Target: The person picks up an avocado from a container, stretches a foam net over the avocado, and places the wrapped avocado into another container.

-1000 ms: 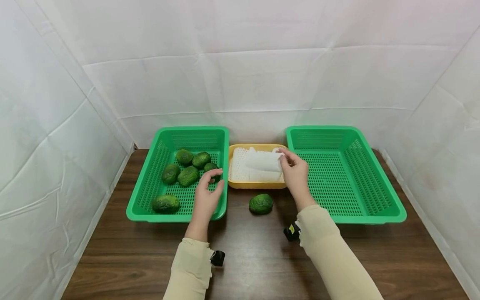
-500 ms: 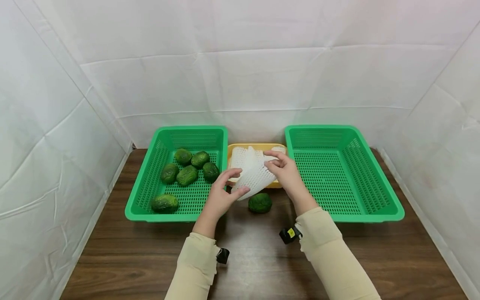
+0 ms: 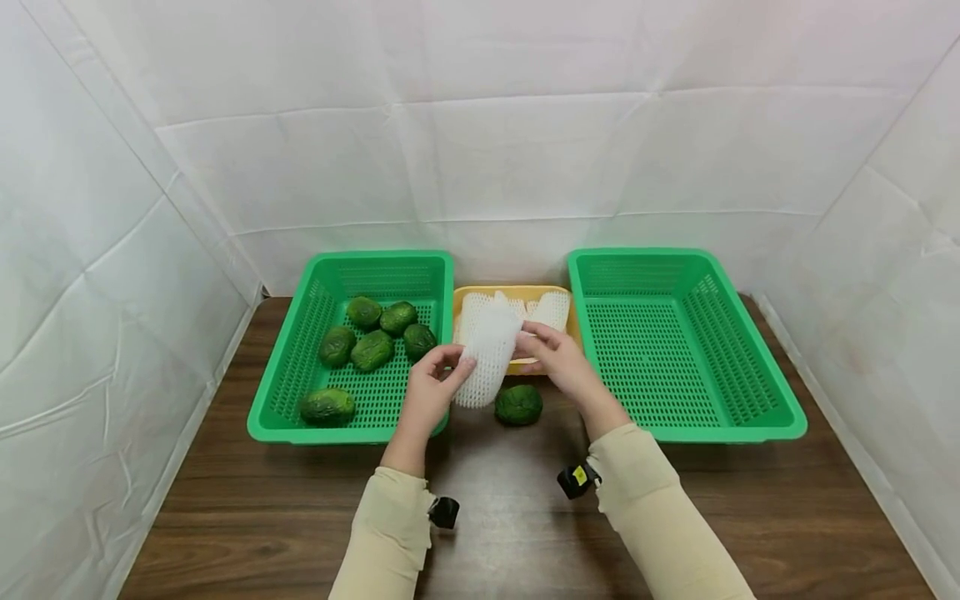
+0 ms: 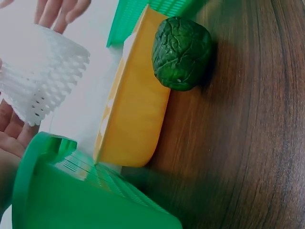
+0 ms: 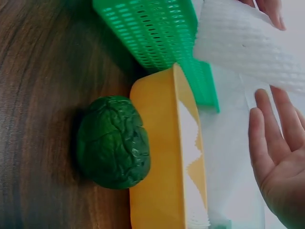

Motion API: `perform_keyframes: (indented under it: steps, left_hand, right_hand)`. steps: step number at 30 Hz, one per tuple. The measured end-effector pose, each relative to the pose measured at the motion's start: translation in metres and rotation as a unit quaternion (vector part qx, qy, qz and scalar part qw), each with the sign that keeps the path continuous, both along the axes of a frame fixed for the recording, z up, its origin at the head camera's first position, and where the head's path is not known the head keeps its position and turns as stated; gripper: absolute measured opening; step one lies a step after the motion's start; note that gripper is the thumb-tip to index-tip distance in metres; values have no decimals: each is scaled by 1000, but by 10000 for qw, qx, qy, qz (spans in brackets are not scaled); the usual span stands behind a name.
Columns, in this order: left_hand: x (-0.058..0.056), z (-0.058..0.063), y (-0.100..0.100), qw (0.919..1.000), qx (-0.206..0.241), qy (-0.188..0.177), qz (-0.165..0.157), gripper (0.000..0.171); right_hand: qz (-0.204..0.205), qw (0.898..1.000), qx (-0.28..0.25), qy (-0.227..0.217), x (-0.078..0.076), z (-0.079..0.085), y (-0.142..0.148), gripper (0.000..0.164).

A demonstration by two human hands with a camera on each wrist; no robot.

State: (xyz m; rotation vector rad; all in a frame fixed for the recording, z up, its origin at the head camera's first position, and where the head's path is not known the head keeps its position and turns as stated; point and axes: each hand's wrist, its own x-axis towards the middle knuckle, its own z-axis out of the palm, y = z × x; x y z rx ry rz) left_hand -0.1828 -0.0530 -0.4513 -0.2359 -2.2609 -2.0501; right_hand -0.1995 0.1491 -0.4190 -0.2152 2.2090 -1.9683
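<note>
Tabletop: dark brown wood grain, glossy in front of the yellow tray.
Walls: creased white sheeting behind the tray and off to both sides.
Foam net sleeve: raised over the tray's front left, left hand and right hand pinching it.
Loose avocado: on the wood, just before the tray.
Green baskets: flanking the tray, avocados in the left one.

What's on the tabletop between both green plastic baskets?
The head view shows a yellow plastic tray holding white foam sleeves, and a wrinkled green avocado.
</note>
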Motion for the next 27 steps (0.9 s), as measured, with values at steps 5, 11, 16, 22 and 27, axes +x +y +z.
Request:
perform_keyframes:
  steps: [5, 11, 16, 22, 27]
  left_hand:
    - [-1, -2, -2, 9998, 132, -102, 62, 27]
    - [-3, -2, -7, 9962, 710, -45, 502, 24]
    - [-4, 0, -8, 9904, 1185, -34, 714, 21]
    - [-3, -3, -3, 9986, 532, -64, 43, 32]
    - [0, -4, 2, 9966, -250, 130, -772, 88]
  right_hand:
    - [19, 9985, 541, 86, 0, -8, -2, 37]
    - [-311, 9992, 235, 91, 0, -9, 5, 28]
    - [-395, 9991, 60, 110, -1, -10, 11, 29]
    - [-39, 10000, -24, 71, -1, -9, 5, 27]
    - [80, 9992, -391, -77, 0, -9, 3, 22]
